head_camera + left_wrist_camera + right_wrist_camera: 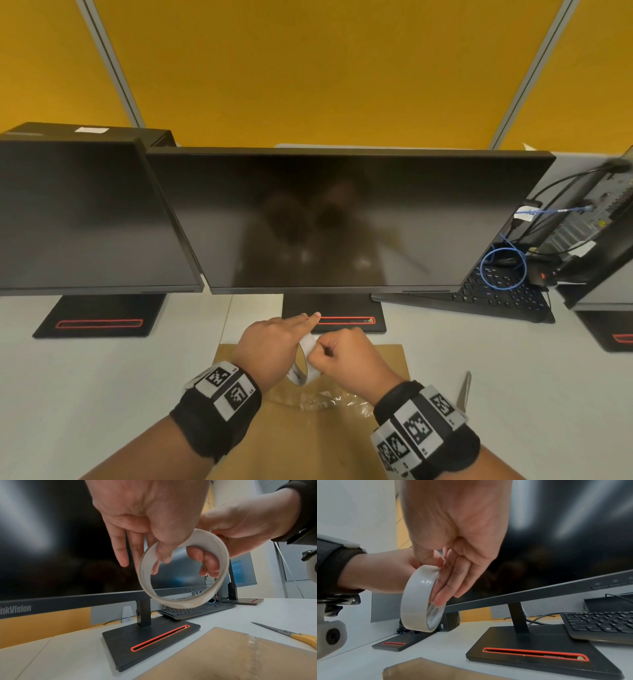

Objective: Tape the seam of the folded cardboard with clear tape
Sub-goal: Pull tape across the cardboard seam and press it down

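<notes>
Both hands hold a white roll of clear tape just above the brown folded cardboard, which lies flat on the white desk. My left hand pinches the roll's wall with its thumb, and its other fingers stretch straight forward. My right hand is curled on the roll's near rim. In the left wrist view, right-hand fingers hook inside the tape roll. A wrinkled strip of clear tape lies on the cardboard below the hands. In the right wrist view the tape roll stands on edge in the air.
Scissors with yellow handles lie on the desk right of the cardboard. A monitor base with a red slot sits just beyond the hands. A black keyboard and cables are at the right, a second monitor at the left.
</notes>
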`<state>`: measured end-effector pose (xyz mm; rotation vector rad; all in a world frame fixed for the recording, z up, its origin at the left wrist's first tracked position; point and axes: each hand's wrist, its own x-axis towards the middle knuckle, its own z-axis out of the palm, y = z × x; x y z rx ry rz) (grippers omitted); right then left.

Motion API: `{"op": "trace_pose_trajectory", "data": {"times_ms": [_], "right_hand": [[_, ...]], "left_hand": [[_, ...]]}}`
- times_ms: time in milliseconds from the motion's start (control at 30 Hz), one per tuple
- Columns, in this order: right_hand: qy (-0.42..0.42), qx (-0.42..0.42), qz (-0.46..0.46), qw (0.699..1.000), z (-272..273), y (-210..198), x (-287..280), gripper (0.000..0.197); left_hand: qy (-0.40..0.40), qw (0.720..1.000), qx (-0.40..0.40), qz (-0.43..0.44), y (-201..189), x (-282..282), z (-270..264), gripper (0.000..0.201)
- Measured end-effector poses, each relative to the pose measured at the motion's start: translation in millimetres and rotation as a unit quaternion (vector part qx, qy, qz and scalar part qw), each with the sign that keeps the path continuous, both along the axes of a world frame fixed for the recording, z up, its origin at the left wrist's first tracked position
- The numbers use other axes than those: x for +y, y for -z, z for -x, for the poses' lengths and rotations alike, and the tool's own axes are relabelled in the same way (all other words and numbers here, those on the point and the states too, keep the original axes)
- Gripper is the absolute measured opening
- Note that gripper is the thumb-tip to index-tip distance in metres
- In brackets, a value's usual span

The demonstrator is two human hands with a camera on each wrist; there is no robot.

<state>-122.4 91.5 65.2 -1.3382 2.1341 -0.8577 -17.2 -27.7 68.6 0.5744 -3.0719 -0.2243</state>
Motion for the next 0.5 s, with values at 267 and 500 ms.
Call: {"op": "trace_pose_trajectory", "data": {"times_ms": [267, 500], "right_hand": [[0.061, -0.037, -0.014, 0.997, 7, 4, -2, 0.022], [0.073, -0.177, 0.042, 0.981, 8, -3, -2, 0.013]], "left_hand": [[-0.017, 0.999, -0.006, 0.032, 4, -2, 1, 0.073], [-0.032, 0.999, -0.013, 0.021, -9, -4, 3, 0.066]]}}
